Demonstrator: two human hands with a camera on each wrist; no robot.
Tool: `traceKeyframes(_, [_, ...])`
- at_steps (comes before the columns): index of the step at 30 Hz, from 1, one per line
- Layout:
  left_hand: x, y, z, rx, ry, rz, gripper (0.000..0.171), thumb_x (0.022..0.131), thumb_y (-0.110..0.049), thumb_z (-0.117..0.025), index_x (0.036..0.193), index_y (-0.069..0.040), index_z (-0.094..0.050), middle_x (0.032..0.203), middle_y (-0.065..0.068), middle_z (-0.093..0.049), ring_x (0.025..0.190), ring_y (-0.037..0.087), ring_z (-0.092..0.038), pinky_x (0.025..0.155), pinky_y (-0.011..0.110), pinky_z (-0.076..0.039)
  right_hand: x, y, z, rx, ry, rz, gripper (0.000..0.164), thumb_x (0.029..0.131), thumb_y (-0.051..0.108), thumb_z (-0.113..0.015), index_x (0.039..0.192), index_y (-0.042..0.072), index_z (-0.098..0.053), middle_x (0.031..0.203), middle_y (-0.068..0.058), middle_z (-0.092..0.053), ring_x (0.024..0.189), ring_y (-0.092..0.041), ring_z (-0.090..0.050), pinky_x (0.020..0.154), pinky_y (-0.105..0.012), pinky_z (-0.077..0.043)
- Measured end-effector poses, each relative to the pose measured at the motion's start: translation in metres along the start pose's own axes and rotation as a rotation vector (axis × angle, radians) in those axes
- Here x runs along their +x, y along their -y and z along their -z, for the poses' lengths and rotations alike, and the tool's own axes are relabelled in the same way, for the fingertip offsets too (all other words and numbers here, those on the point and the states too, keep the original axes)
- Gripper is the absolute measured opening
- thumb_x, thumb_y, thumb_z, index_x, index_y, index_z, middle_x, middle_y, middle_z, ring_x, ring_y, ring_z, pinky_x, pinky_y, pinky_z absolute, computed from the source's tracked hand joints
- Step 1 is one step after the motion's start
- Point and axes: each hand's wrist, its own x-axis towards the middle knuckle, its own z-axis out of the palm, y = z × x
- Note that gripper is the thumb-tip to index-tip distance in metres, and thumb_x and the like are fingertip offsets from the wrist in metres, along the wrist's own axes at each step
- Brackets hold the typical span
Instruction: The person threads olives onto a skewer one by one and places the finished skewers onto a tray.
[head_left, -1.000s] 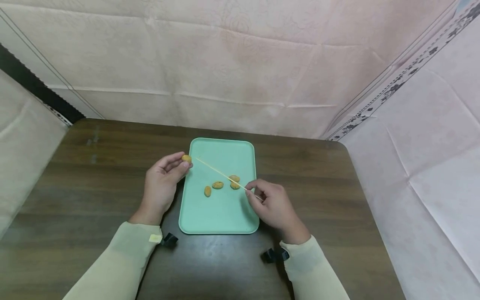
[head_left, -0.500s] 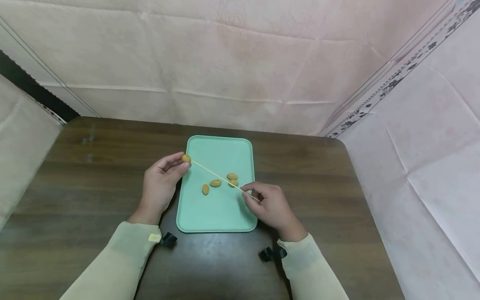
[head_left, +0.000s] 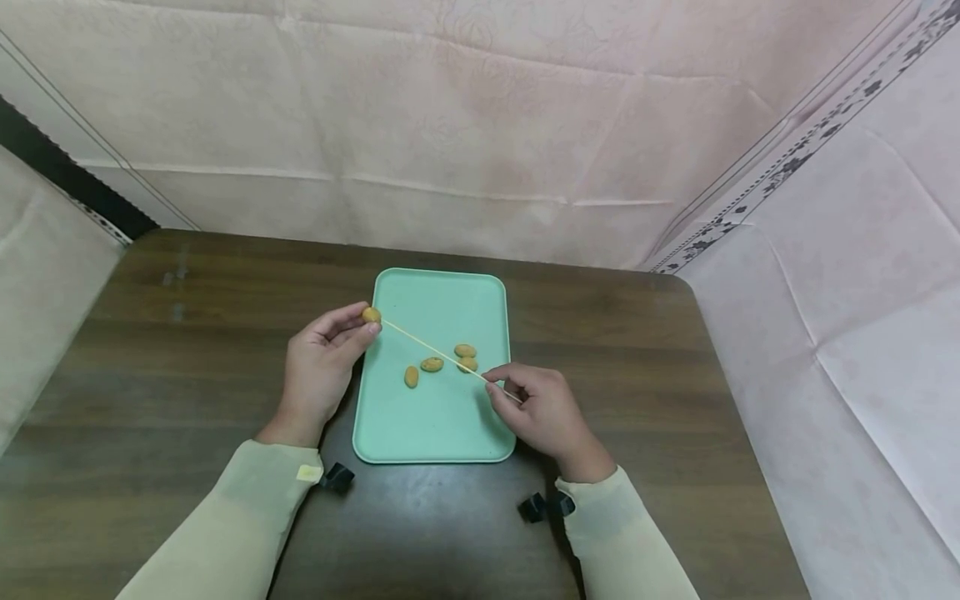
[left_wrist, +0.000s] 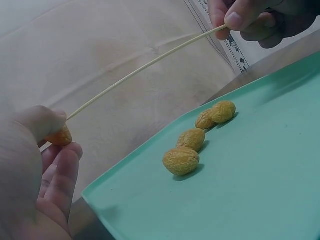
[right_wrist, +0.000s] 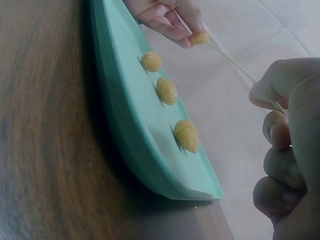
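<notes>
My left hand (head_left: 318, 371) pinches a wrinkled yellow-brown dried fruit (head_left: 371, 315) between thumb and fingers, over the far left edge of a mint-green tray (head_left: 435, 433). A thin bamboo skewer (head_left: 420, 342) slants above the tray, its far tip against the fruit. How deep the tip sits is hidden. In the left wrist view the skewer (left_wrist: 145, 67) bows slightly. My right hand (head_left: 546, 412) grips the skewer's other end between thumb and index finger, over the tray's right edge. Several more dried fruits (head_left: 432, 364) lie on the tray beneath.
The tray rests on a dark brown wooden table (head_left: 637, 400). Pale cloth (head_left: 465, 125) hangs behind the table and along both sides. A black wrist mount (head_left: 339, 479) sits at the left cuff, with another (head_left: 534, 507) at the right.
The skewer's far tip, a short gap from the held fruit a second ago, now meets it. Both hands stay almost in place; the whole view shifts slightly.
</notes>
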Motion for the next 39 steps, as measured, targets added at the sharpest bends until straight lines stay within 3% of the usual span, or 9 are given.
traceKeyframes(4, [-0.001,-0.001,0.0,0.031,-0.02,0.002,0.05,0.097,-0.04,-0.091,0.139,-0.017,-0.079,0.131,0.005,-0.076,0.116,0.015,-0.078,0.094,0.018,-0.064,-0.001,0.0,0.0,-0.001,0.003,0.005,0.011,0.105,0.012,-0.079,0.112,0.007,-0.086,0.066,0.01,-0.053,0.06,-0.003,-0.043,0.052,-0.023,-0.042])
traceKeyframes(12, [0.0,0.003,-0.001,0.037,-0.059,-0.082,0.044,0.098,-0.034,-0.091,0.136,-0.013,-0.081,0.125,0.005,-0.08,0.111,0.014,-0.079,0.091,0.017,-0.065,-0.001,-0.001,-0.001,-0.018,0.0,0.038,0.011,0.105,0.011,-0.079,0.112,0.008,-0.086,0.066,0.01,-0.054,0.059,-0.002,-0.043,0.054,-0.023,-0.045])
traceKeyframes(20, [-0.001,0.006,-0.001,0.018,-0.092,-0.265,0.031,0.097,-0.021,-0.092,0.125,-0.008,-0.086,0.116,0.008,-0.086,0.104,0.011,-0.082,0.088,0.021,-0.067,0.001,0.005,0.0,-0.05,0.021,0.052,0.011,0.105,0.011,-0.08,0.112,0.007,-0.086,0.068,0.01,-0.055,0.06,-0.002,-0.043,0.056,-0.022,-0.047])
traceKeyframes(24, [-0.002,0.006,-0.001,0.035,-0.111,-0.318,0.027,0.097,-0.015,-0.091,0.123,-0.007,-0.087,0.116,0.012,-0.085,0.102,0.01,-0.083,0.087,0.021,-0.067,0.002,0.009,-0.001,-0.076,0.038,0.062,0.013,0.105,0.012,-0.08,0.114,0.006,-0.086,0.068,0.009,-0.055,0.061,-0.001,-0.043,0.058,-0.021,-0.048])
traceKeyframes(30, [-0.002,0.007,-0.002,0.1,-0.136,-0.371,0.021,0.097,-0.011,-0.091,0.118,-0.011,-0.088,0.112,0.012,-0.082,0.095,0.007,-0.082,0.082,0.019,-0.067,0.002,0.012,-0.002,-0.097,0.05,0.054,0.014,0.106,0.014,-0.08,0.116,0.006,-0.086,0.069,0.009,-0.055,0.062,-0.002,-0.043,0.057,-0.021,-0.046])
traceKeyframes(39, [-0.003,0.008,-0.004,0.144,-0.148,-0.402,0.019,0.096,-0.009,-0.091,0.115,-0.008,-0.089,0.109,0.011,-0.082,0.091,0.004,-0.08,0.08,0.017,-0.066,0.002,0.012,-0.004,-0.085,0.059,0.049,0.013,0.105,0.012,-0.081,0.116,0.006,-0.086,0.071,0.008,-0.059,0.062,-0.003,-0.044,0.056,-0.021,-0.045])
